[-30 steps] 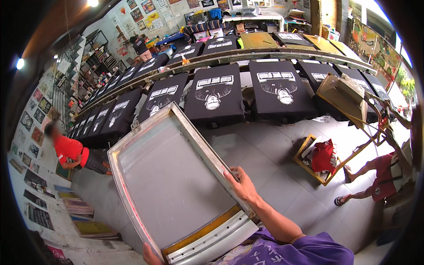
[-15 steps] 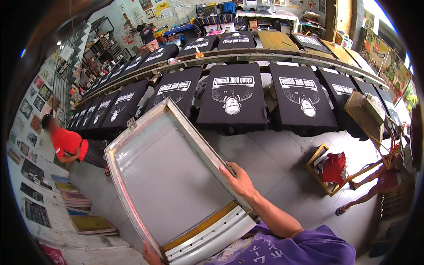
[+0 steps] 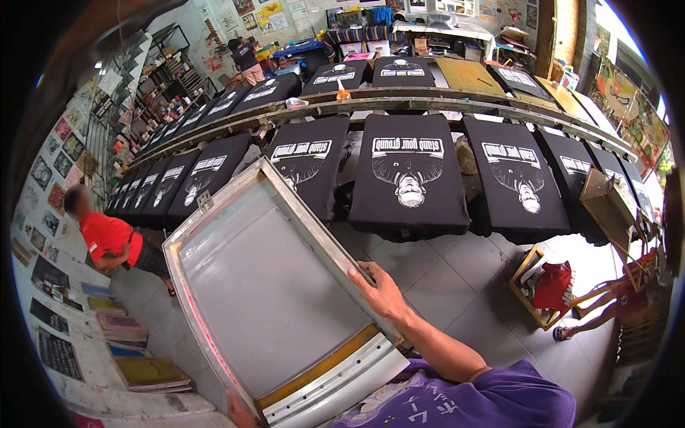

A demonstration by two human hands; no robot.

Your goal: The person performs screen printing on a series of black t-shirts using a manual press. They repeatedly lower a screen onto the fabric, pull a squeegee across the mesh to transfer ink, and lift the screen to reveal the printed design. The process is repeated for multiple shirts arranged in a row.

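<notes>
A large screen-printing frame is held tilted in front of my body. It has a pale border, grey see-through mesh, a brownish tape strip and a white metal clamp bar at the end nearest me. My right hand grips the frame's right side, thumb on top and fingers curled round the edge. Low at the frame's left side, my left hand holds the near corner, its fingers mostly hidden beneath. Beyond the frame lies a row of black T-shirts with white portrait prints, one partly covered by the frame's far corner.
A wooden rail runs behind the shirts, with a second row beyond. A person in red stands at left, another person farther back. At right are a yellow-edged wooden box with red cloth and another person's legs. Stacked screens lean lower left.
The shirt rows have shifted right and slightly down in the picture as my view turned left. Both hands keep hold of the frame, which sits almost the same before me.
</notes>
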